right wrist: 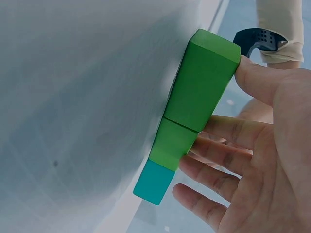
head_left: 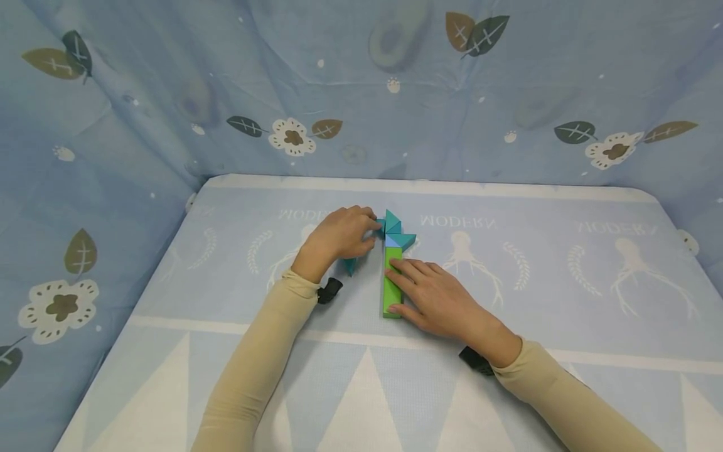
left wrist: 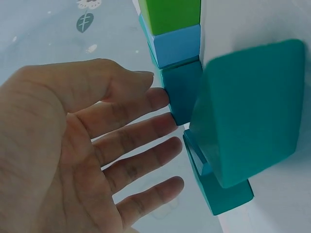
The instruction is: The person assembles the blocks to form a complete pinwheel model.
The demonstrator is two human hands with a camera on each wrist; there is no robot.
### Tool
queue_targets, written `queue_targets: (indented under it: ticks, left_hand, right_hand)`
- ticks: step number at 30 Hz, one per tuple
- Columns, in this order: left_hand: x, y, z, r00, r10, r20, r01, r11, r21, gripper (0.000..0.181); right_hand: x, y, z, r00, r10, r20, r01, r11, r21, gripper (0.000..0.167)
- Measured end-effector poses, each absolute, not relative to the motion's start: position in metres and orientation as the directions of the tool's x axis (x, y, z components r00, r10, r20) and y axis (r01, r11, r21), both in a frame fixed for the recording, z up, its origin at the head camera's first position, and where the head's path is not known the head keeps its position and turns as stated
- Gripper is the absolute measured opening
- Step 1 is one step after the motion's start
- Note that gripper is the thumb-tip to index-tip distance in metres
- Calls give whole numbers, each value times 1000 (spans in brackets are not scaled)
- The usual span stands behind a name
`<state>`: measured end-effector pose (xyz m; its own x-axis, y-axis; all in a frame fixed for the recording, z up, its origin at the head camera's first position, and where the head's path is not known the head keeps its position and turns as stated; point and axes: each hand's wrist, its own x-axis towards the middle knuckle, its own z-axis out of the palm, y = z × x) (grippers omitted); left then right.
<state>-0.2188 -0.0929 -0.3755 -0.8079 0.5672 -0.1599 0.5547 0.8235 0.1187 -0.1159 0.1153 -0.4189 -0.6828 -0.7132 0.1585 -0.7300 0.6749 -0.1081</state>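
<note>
Green blocks [head_left: 392,289] lie end to end in a row on the table in the head view. At the row's far end are a light blue block [head_left: 390,241] and several teal triangular blocks [head_left: 392,223]. My left hand [head_left: 344,233] is beside the teal blocks. In the left wrist view its fairly straight fingers touch or nearly touch a teal block [left wrist: 181,92]. A separate teal block [head_left: 350,267] lies under this hand, partly hidden. My right hand [head_left: 437,298] rests against the green blocks' right side, thumb near the close end, fingers extended along them.
A patterned pale blue cover [head_left: 536,263] spreads over the table. Blue printed fabric [head_left: 361,94] hangs behind and at the left. Dark straps [head_left: 330,290] show at both wrists.
</note>
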Motion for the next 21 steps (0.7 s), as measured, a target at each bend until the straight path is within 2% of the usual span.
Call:
queue_targets:
  ticks: [21]
  left_hand:
    - [-218,-90,-372,-804,568,-176,562,822,89,38]
  right_hand:
    - [-117,115,-415,-686,-714,142,-728,675,-120,63]
